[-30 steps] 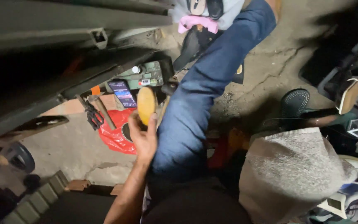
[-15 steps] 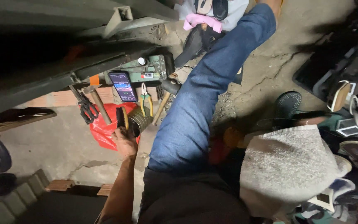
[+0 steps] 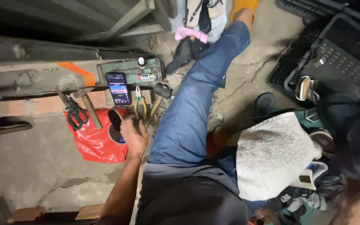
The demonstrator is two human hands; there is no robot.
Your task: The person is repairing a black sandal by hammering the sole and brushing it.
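Note:
My left hand point(image 3: 133, 135) reaches down beside my outstretched leg in blue jeans point(image 3: 190, 112). Its fingers curl around a dark oval sole-shaped piece point(image 3: 114, 118), which stands over a round tin point(image 3: 114, 136) on a red plastic bag point(image 3: 91, 141). Just beyond the hand lie pliers with yellow-green handles point(image 3: 140, 105) and a phone with a lit screen point(image 3: 118, 88). A blurred skin-toned shape in the bottom right corner point(image 3: 357, 204) may be my right arm; the state of that hand is unclear.
A hammer point(image 3: 87, 107), black shears point(image 3: 73, 111) and a mallet point(image 3: 160, 93) lie by a green metal box point(image 3: 126, 71) against the wall ledge. A white towel point(image 3: 273, 154) covers my lap. Black crates point(image 3: 334, 58) and loose sandals point(image 3: 265, 104) crowd the right.
My left hand, which held a yellow-faced oval piece up, has lowered it onto the red bag, dark side showing. The view has tilted down and left.

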